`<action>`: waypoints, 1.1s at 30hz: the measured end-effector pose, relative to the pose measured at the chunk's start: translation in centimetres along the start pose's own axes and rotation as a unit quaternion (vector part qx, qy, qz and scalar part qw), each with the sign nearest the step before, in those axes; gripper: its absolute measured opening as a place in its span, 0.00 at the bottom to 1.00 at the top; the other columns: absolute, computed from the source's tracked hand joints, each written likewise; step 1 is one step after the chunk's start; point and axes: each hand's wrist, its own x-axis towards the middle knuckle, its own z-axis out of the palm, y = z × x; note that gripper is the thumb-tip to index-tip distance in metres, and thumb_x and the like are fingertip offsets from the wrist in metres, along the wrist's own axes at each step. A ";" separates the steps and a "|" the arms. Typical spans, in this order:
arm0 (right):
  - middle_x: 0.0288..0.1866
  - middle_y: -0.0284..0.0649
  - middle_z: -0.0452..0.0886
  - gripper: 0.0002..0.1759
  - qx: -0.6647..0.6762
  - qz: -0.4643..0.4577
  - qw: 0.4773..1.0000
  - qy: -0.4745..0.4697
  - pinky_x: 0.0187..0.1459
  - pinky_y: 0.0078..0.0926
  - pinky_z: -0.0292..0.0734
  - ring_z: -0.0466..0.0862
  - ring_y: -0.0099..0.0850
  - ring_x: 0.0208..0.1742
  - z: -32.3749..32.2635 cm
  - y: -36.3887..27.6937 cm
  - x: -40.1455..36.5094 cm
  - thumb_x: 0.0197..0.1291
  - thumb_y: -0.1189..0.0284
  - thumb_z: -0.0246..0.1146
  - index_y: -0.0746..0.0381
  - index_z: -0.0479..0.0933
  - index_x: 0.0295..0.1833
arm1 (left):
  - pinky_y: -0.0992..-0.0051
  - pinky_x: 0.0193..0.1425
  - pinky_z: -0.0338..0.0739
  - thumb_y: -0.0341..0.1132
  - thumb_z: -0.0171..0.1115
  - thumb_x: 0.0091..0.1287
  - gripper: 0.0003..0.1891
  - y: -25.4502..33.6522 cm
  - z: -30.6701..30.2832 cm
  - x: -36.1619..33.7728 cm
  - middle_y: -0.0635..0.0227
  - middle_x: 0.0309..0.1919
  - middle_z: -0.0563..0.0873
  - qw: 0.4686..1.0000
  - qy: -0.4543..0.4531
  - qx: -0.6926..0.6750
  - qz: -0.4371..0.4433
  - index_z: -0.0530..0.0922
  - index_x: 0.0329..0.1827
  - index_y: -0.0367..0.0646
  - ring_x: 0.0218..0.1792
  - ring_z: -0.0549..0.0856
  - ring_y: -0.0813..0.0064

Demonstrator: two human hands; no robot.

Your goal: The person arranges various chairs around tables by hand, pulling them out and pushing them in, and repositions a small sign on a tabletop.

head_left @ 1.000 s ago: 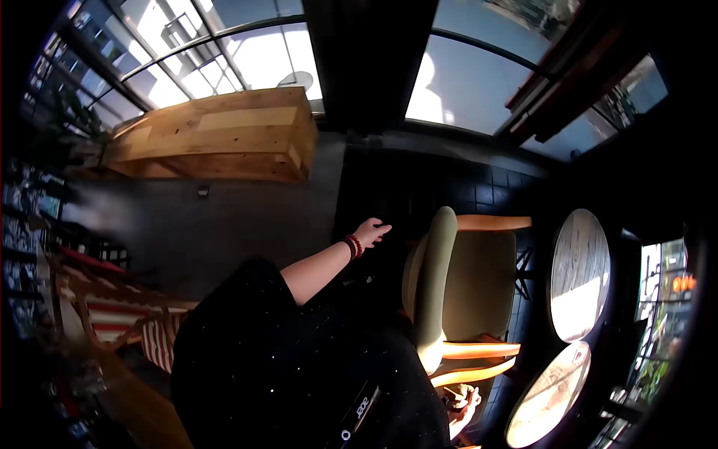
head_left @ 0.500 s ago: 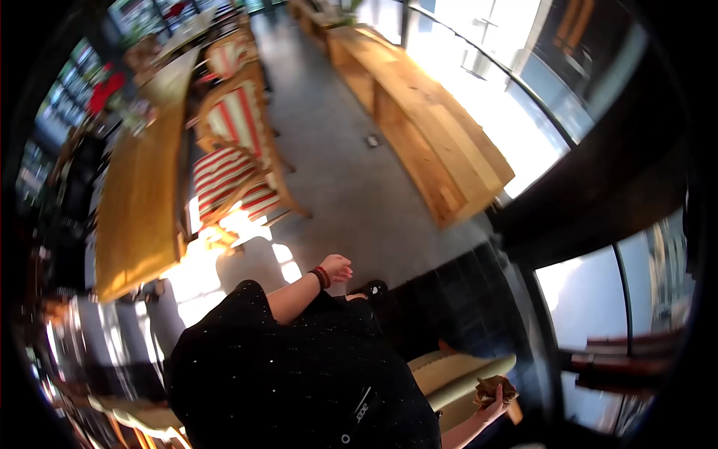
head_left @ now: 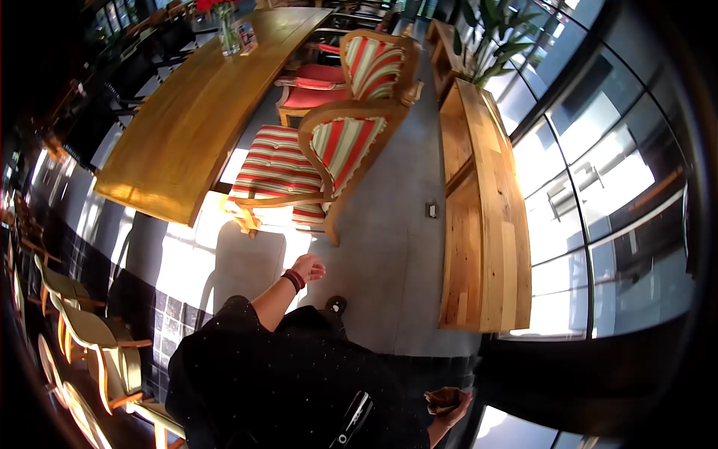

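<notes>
My left hand (head_left: 308, 267), with dark red bands on its wrist, hangs in front of my body over the grey floor. Its fingers are loosely bent and slightly apart, holding nothing. Low on the right, my right hand (head_left: 464, 406) grips a crumpled brown paper (head_left: 444, 399); whether anything is inside its folds cannot be made out. The nearest furniture to my left hand is a wooden armchair (head_left: 348, 150) with red and cream stripes, a little ahead of it.
A long wooden table (head_left: 161, 142) stands ahead on the left, bearing a glass vase (head_left: 228, 34) of red flowers. Along the windows on the right runs a low wooden shelf unit (head_left: 501, 247), with a plant (head_left: 490, 37) behind. Pale chairs (head_left: 90, 322) stand at lower left. A floor socket (head_left: 431, 209) lies ahead.
My view has turned rightward and straightened, so the shelf unit now runs nearly upright. The striped armchair looks nearer. My right hand still holds the crumpled paper; my left stays empty.
</notes>
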 end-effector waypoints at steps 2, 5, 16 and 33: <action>0.32 0.35 0.76 0.16 -0.032 -0.001 0.999 -0.034 0.36 0.27 0.76 0.78 0.27 0.33 5.5 -1.5 2.3 0.61 0.58 0.55 0.61 0.71 0.37 | 0.63 0.36 0.79 0.37 0.57 0.62 0.13 3.9 0.4 1.8 0.56 0.33 0.79 0.997 0.008 -0.077 0.026 0.68 0.43 0.41 0.34 0.82 0.59; 0.33 0.35 0.75 0.15 -0.052 -0.048 0.989 -0.128 0.39 0.27 0.74 0.77 0.27 0.37 12.4 -2.1 7.9 0.62 0.60 0.54 0.62 0.71 0.39 | 0.66 0.36 0.78 0.44 0.57 0.62 0.15 9.2 1.9 4.3 0.62 0.29 0.79 0.986 -0.012 -0.158 0.053 0.68 0.45 0.45 0.31 0.83 0.65; 0.31 0.32 0.73 0.16 -0.221 -0.171 0.867 -0.412 0.37 0.17 0.67 0.72 0.22 0.33 58.5 -16.1 17.3 0.57 0.62 0.60 0.65 0.77 0.40 | 0.56 0.59 0.65 0.56 0.69 0.48 0.52 13.2 0.3 13.2 0.47 0.61 0.58 0.928 0.064 -0.362 0.060 0.44 0.70 0.51 0.56 0.68 0.52; 0.60 0.42 0.68 0.38 -0.292 -0.180 0.680 -0.648 0.59 0.27 0.60 0.67 0.33 0.58 89.2 -18.2 12.1 0.52 0.56 0.62 0.64 0.62 0.65 | 0.49 0.62 0.58 0.60 0.62 0.52 0.47 7.3 -8.9 24.8 0.43 0.65 0.56 0.829 0.271 -0.450 0.191 0.52 0.68 0.42 0.63 0.62 0.44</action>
